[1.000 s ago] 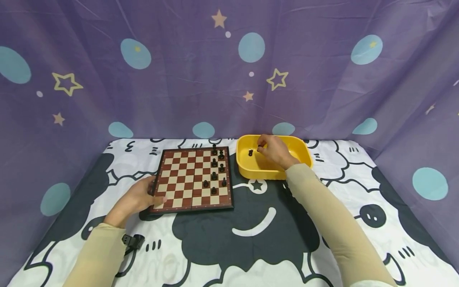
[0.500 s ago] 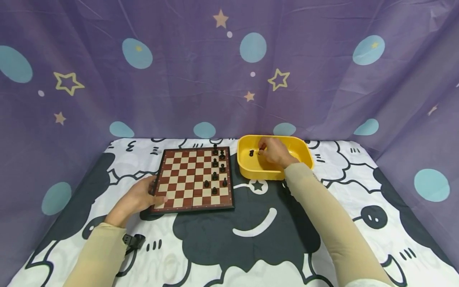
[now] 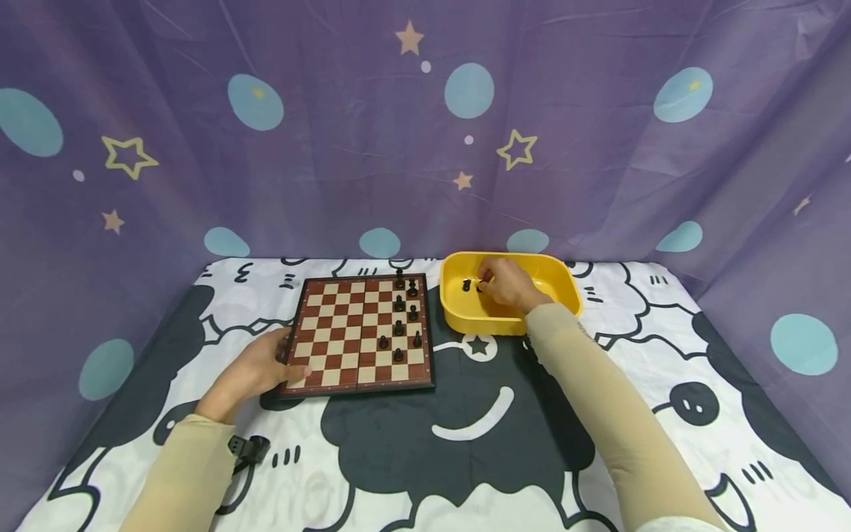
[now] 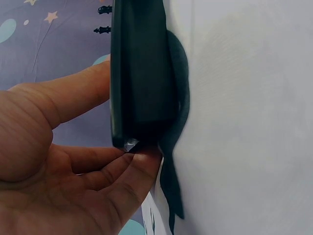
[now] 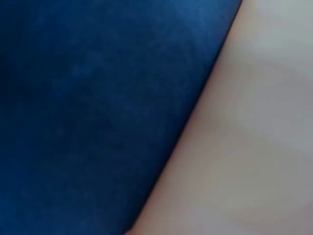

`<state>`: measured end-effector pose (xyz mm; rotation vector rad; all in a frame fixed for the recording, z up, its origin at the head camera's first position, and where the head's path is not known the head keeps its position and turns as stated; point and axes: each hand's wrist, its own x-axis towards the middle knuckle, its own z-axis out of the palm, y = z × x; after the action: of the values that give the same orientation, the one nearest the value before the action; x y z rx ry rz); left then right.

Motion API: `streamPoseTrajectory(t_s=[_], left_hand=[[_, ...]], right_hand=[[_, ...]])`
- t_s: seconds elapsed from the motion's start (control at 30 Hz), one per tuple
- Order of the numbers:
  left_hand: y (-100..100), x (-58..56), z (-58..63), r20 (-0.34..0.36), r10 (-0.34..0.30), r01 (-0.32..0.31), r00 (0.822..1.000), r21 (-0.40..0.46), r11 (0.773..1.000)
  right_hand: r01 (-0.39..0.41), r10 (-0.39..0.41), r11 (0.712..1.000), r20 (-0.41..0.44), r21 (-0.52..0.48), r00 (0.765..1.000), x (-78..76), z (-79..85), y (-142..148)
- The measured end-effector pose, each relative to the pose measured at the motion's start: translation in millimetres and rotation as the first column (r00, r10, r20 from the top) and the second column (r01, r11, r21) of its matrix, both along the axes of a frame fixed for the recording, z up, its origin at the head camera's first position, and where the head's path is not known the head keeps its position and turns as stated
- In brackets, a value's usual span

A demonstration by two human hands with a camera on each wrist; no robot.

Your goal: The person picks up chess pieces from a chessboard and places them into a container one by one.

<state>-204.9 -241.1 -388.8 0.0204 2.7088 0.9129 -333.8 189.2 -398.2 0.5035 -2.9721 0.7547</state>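
My left hand [image 3: 255,366] grips the near left corner of the chessboard [image 3: 332,332], thumb over the top. In the left wrist view, the fingers of this hand [image 4: 54,147] reach the underside of the board's dark edge [image 4: 146,68]. Several black chess pieces [image 3: 399,327] stand on the board's right side. My right hand [image 3: 508,282] reaches into the yellow tray [image 3: 485,326], thumb and fingertips pinching a small black chess piece [image 3: 480,287], mostly covered. Beside it lies another black chess piece [image 3: 467,284]. The right wrist view is blurred and shows no piece.
The tray stands just right of the board, near the back edge of the table. A black and white patterned cloth [image 3: 465,458] covers the table. Behind hangs a purple curtain [image 3: 332,148]. A small black device with a cable [image 3: 249,448] sits at the left wrist.
My right hand stays in the tray, its fingertips shifting slightly around the small chess piece. The left hand and the board have not moved.
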Motion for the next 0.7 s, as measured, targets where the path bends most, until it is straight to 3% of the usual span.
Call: streamPoseTrajectory(t_s=[0.23, 0.7], left_hand=[[-0.7, 1.7, -2.4, -0.02, -0.012, 0.013, 1.0, 0.053, 0.999], [-0.5, 1.6, -2.1, -0.014, -0.003, 0.004, 1.0, 0.042, 0.999]], right_hand=[[0.007, -0.006, 1.0, 0.027, -0.013, 1.0, -0.2, -0.7, 0.7], [0.05, -0.047, 0.998, 0.085, -0.044, 0.995, 2.5, 5.8, 2.6]])
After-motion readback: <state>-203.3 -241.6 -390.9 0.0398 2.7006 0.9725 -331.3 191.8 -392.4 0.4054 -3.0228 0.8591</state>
